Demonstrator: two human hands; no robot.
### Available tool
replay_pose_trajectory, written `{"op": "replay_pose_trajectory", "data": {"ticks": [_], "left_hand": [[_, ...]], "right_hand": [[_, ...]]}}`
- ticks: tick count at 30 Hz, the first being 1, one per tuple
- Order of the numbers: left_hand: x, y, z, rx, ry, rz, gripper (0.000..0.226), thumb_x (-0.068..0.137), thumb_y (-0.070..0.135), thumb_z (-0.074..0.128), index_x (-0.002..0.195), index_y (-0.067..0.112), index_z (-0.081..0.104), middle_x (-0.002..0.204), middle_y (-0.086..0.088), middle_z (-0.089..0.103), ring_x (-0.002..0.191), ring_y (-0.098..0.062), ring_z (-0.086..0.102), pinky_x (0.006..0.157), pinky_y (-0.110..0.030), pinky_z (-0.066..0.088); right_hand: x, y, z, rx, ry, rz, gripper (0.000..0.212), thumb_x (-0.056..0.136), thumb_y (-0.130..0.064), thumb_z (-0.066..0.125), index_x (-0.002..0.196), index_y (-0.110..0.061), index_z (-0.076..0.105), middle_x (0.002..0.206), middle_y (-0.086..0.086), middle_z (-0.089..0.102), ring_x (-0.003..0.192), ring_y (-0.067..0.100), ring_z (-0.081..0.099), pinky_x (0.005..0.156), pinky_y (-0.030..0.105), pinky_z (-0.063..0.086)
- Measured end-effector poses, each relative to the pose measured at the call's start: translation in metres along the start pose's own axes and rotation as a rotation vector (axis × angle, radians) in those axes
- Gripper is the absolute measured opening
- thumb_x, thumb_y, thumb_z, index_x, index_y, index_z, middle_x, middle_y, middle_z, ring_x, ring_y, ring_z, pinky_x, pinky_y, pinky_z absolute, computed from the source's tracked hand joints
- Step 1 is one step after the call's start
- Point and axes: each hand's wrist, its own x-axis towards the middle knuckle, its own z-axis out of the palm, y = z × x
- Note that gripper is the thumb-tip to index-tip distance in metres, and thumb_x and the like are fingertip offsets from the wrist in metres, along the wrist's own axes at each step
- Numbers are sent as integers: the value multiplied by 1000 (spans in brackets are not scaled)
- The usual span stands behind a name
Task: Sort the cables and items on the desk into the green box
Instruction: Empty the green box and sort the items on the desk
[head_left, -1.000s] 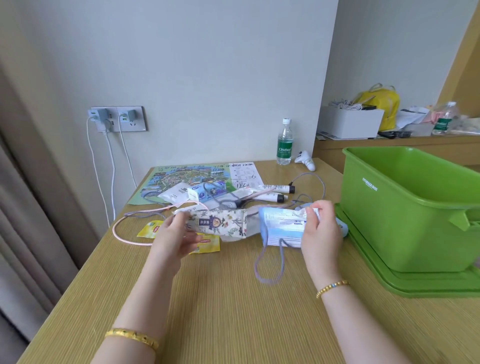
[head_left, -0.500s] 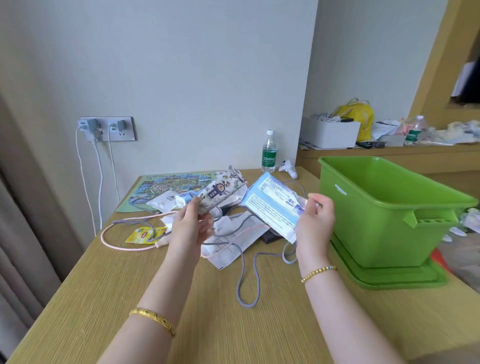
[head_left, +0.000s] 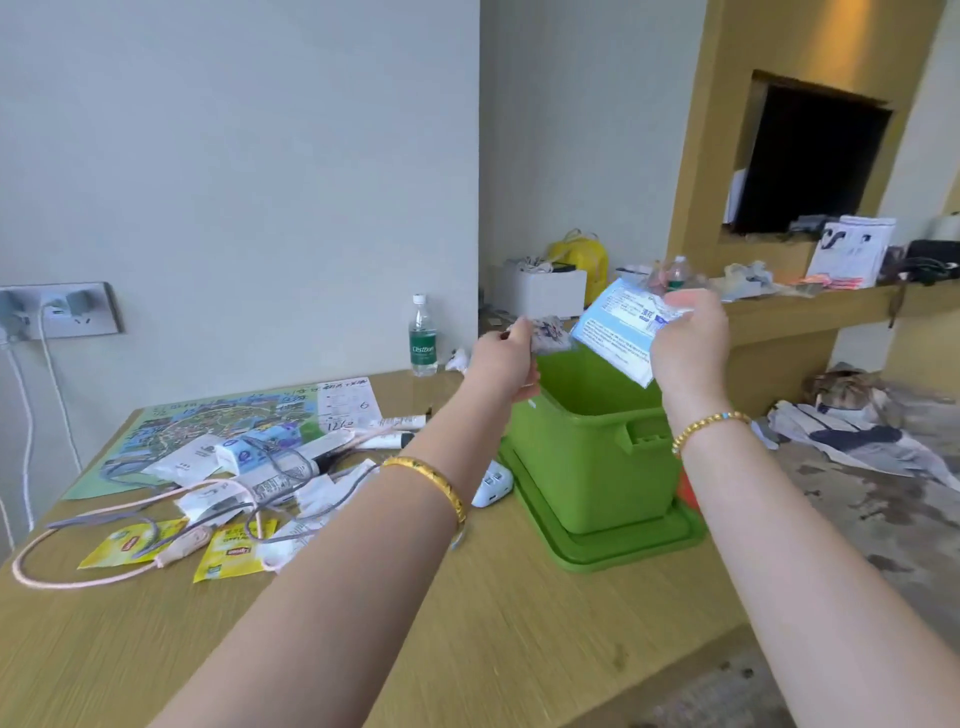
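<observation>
Fingers of both hands pinch packets, now lifted off the desk and carried right to sit over the green box (head_left: 592, 457); half a second ago they were still low over the clutter. Left hand (head_left: 506, 358) pinches the patterned pouch (head_left: 545, 332) at its near end, pouch blurred, over the box's left rim. Right hand (head_left: 688, 343) grips the blue-white packet (head_left: 615, 332) by its top edge, packet hanging tilted above the opening. Neither is inside yet; judged step is the release, first two items about to go in.

Desk (head_left: 467, 623) nearest. Next out, still to sort: pink cable (head_left: 78, 579), yellow tea sachets (head_left: 234, 551), grey cable (head_left: 291, 467), white charger (head_left: 491, 483) just beside the box's tray. Behind those, the map sheet (head_left: 171, 431). Farthest, a water bottle (head_left: 423, 338) by the wall. Most of the task remains.
</observation>
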Motion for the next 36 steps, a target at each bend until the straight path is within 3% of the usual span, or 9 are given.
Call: {"op": "replay_pose_trajectory", "data": {"ticks": [5,9,12,16,19,22,25,31,36], "left_hand": [[21,-14,34,404,-16,26,48,100,32,29,124,-5,48,124,-23,56,115,-35,55,94,-39,45],[26,-27,34,955,-44,203,41,97,35,32,125,9,45,126,-17,53,124,-37,38,97,-41,34],[30,-31,28,1048,-152,245,32,95,35,37,111,16,58,115,-14,59,122,-34,38,103,-40,29],[25,-31,4,958,-77,326,33,96,31,36,117,20,59,115,-12,63,120,-32,44,106,-37,31],[15,-34,-29,873,42,386,32,95,25,39,115,15,61,118,-12,63,115,-34,49,101,-39,39],[2,-42,-71,809,123,399,29,94,20,42,111,10,64,115,-14,65,109,-34,54,94,-39,43],[-12,-60,-120,753,194,382,27,94,15,43,109,9,65,114,-12,65,106,-30,57,91,-32,42],[-37,-116,-224,763,403,232,27,92,14,48,115,12,61,121,-11,60,103,-28,58,85,-28,39],[-53,-148,-298,820,604,182,33,87,-1,47,116,6,60,117,-16,60,111,-33,51,92,-37,39]], "right_hand": [[15,27,-18,-164,-80,12,41,82,8,30,112,-8,54,101,7,50,88,23,49,67,28,37],[15,30,-14,-327,-171,-54,40,79,9,29,106,-7,53,97,4,48,84,23,45,64,28,33],[14,28,-3,-371,-195,-80,36,82,9,29,108,-6,49,93,6,47,80,25,45,54,28,31],[12,23,13,-671,-451,-35,17,87,5,35,92,-3,50,92,12,52,89,30,46,64,32,38],[1,19,25,-1066,-528,-98,28,94,-10,38,116,-4,54,140,20,37,133,35,27,107,49,23],[-23,9,46,-894,-371,-312,31,93,-9,40,119,-6,55,148,18,28,141,32,12,113,56,2],[-65,-3,80,-610,-294,-525,29,90,-5,44,114,-6,61,137,18,44,133,32,29,112,53,15],[-194,3,162,-277,-672,-551,30,90,-1,41,108,-8,64,118,7,59,111,27,48,97,36,31],[-276,18,210,-256,-956,-554,34,88,0,40,111,-14,61,115,1,62,112,20,49,106,38,27]]}}
